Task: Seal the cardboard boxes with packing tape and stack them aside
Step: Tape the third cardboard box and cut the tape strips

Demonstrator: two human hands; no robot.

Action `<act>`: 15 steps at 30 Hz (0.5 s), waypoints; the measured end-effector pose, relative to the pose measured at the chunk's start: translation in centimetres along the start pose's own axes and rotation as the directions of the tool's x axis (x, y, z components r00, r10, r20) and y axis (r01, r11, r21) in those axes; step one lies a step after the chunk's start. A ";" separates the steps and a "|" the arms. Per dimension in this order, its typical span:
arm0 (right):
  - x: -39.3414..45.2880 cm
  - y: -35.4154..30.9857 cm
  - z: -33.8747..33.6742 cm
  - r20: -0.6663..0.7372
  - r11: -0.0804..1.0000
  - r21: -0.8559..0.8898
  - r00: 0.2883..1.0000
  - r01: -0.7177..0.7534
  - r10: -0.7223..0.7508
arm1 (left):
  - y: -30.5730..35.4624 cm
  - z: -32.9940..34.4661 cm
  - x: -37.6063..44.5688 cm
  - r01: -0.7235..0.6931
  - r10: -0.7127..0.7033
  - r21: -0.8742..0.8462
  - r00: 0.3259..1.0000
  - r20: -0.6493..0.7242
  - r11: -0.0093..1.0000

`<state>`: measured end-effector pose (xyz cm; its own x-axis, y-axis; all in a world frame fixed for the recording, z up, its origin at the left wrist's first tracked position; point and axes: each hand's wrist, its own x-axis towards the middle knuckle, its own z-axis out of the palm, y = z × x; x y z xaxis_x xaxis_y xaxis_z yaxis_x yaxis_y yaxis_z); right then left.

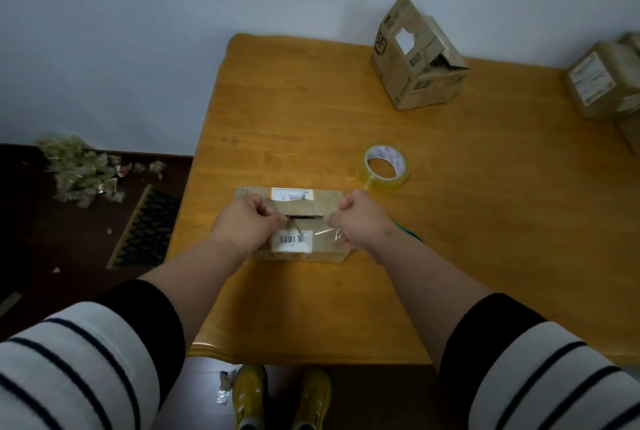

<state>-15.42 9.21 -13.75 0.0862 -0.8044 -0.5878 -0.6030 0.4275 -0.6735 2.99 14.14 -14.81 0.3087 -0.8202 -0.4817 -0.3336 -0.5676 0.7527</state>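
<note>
A flat cardboard box [322, 202] with white labels lies on the wooden table [450, 221] in front of me. Its top flaps leave a narrow dark gap along the middle. A strip of clear tape [322, 231] stretches across the box between my hands. My left hand [247, 221] pinches the strip's left end over the barcode label. My right hand [358, 220] pinches its right end, where the tape crinkles. A roll of clear packing tape [382, 168] lies flat on the table behind and to the right of the box.
An opened cardboard box [415, 59] with raised flaps stands at the back of the table. Taped boxes [604, 83] are stacked at the right edge. A green object [410, 232] peeks out under my right wrist. Tape scraps [83, 170] and a mat [147, 228] lie on the floor at left.
</note>
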 end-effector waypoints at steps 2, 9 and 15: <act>0.2 0.1 0.2 0.004 1.000 0.001 1.000 -0.007 0.007 | 0.0 0.1 0.3 0.001 0.000 0.063 1.000 -0.023 0.998; 1.0 0.2 0.8 -0.044 0.999 -0.038 0.999 -0.005 0.003 | 0.2 1.0 0.4 -0.044 0.065 0.220 0.994 -0.089 0.974; 1.5 -0.3 0.5 -0.046 1.000 0.016 0.999 -0.022 0.022 | 0.2 1.4 0.7 -0.026 0.028 0.038 0.998 -0.052 0.999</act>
<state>-14.72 8.15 -14.68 0.0361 -0.8129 -0.5813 -0.5924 0.4511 -0.6675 1.93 13.29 -15.59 0.3455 -0.8309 -0.4362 -0.3753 -0.5484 0.7473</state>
